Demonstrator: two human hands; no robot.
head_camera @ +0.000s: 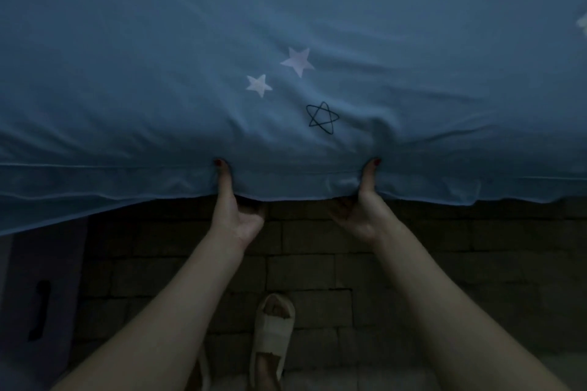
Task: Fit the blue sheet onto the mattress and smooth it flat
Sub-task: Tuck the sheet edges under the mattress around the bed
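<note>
The blue sheet (286, 9) covers the top of the bed and fills the upper half of the view. Its near border hangs over the bed's front edge, with a stitched hem running left to right just above the free edge. Two pale solid stars (297, 61) and one black outline star (321, 117) are printed on the sheet, just beyond the hands.

Left hand (233, 213): palm up, thumb (222, 174) laid over the top of the hem, fingers tucked beneath the hanging border. The grip is clamped on the sheet edge.

Right hand (362, 216): same arrangement, thumb on top of the hem, fingers under the fabric. The grip is clamped on the sheet edge.

The two hands sit near each other at the middle of the near border. Creases fan out across the sheet from both thumbs, most strongly beside the right thumb. The mattress itself is hidden under the sheet.

Below the border lies a brick-pattern floor (476, 263). A foot in a light sandal (271, 333) stands between the forearms. A dark box (41, 295) with a handle slot sits at lower left.
</note>
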